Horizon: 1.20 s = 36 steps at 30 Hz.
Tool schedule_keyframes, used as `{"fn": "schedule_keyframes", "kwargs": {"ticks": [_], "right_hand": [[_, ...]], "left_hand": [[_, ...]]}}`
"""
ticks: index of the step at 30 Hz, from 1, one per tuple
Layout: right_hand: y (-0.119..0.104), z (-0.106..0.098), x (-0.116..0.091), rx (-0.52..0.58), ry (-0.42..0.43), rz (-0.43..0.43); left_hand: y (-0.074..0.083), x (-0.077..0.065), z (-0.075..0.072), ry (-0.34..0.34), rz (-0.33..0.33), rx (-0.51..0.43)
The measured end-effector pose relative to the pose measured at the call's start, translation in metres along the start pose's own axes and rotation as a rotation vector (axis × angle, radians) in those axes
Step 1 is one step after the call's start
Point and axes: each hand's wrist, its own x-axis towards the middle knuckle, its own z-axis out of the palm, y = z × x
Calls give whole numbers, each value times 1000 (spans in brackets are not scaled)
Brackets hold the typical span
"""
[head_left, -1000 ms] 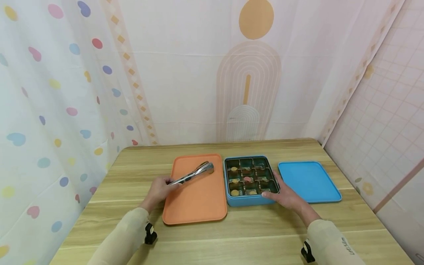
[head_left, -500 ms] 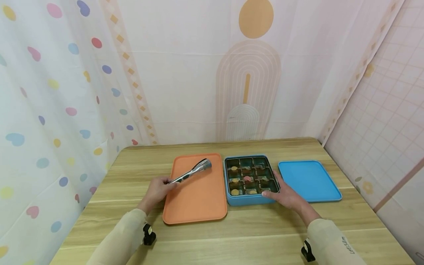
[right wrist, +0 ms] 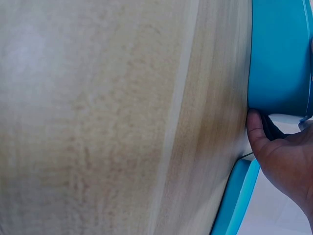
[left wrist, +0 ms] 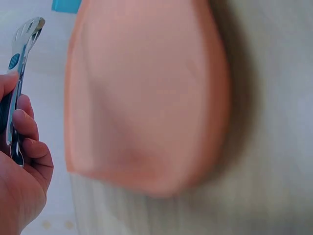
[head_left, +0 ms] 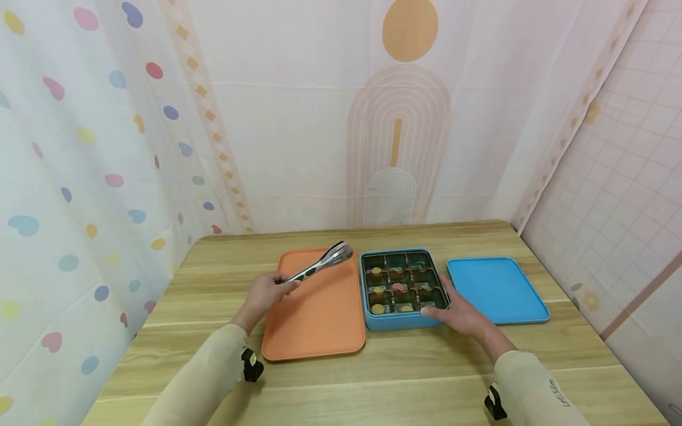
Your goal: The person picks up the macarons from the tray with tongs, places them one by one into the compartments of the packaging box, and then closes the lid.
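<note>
My left hand (head_left: 266, 294) grips a pair of metal tongs (head_left: 318, 263) above the orange tray (head_left: 319, 328). The head of the tongs points away to the right, over the tray's far right edge. In the left wrist view, thumb and curled fingers close round the tongs (left wrist: 18, 63). Just right of the tray stands a blue square box (head_left: 396, 322) with a dark insert of several compartments. Small yellowish pieces and a pink one lie in some of them. My right hand (head_left: 459, 313) holds the box's near right corner; part of it is cut off in the right wrist view.
A flat blue lid (head_left: 498, 290) lies on the wooden table (head_left: 330, 393), right of the box and behind my right hand. The table's back edge meets a patterned curtain (head_left: 288, 148).
My left hand has risen a little and moved right, carrying the tongs up and toward the box. My right hand and the box have stayed put.
</note>
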Motion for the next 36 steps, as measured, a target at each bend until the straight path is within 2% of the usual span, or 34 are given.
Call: {"fn": "schedule_keyframes", "kwargs": {"ticks": [10, 21, 28, 36], "right_hand": [[-1, -1, -1, -2, 1, 0], [-1, -2, 0, 8, 3, -1], [1, -1, 1, 27, 8, -6], [0, -1, 0, 36, 9, -9]], "left_hand": [[41, 14, 31, -47, 26, -67], [80, 28, 76, -121, 98, -53], [95, 29, 98, -166, 154, 1], [98, 31, 109, -204, 184, -12]]}}
